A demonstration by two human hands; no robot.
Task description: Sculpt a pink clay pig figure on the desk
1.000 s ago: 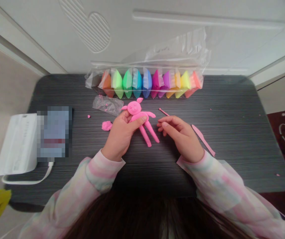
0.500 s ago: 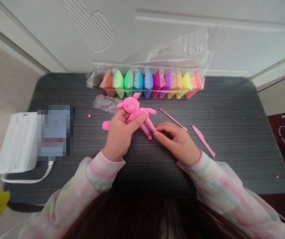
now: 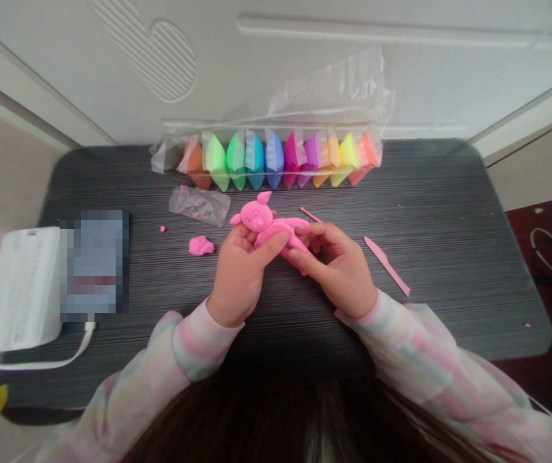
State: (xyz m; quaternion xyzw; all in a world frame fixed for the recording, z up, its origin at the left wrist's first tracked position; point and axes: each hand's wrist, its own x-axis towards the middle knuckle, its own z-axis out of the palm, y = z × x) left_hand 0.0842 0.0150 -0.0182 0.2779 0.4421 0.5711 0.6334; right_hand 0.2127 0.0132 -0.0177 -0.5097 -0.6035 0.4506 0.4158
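Observation:
A pink clay animal figure (image 3: 257, 216) with ears, a snout, arms and legs is held over the table between my hands. My left hand (image 3: 241, 270) is closed around its body, the thumb pressing on the belly. With thumb and fingers, my right hand (image 3: 340, 263) pinches one of the legs; its fingertips are partly hidden behind the figure. Left of my left hand lies a lump of pink clay (image 3: 201, 245). A thin pink modelling tool (image 3: 310, 214) lies partly covered by my right hand, and a pink plastic knife (image 3: 386, 265) rests to its right.
Along the back edge stands a clear bag of several coloured clay packets (image 3: 274, 161). An opened clear wrapper (image 3: 199, 206) lies before it. At left are a white power bank (image 3: 22, 289) with a cable and a blurred phone (image 3: 97, 267). Small pink crumbs dot the dark table (image 3: 449, 257).
My right hand has moved up the leg, nearer the body, and now covers more of the modelling tool. The pink lump shows fully beside my left hand. The view has shifted slightly.

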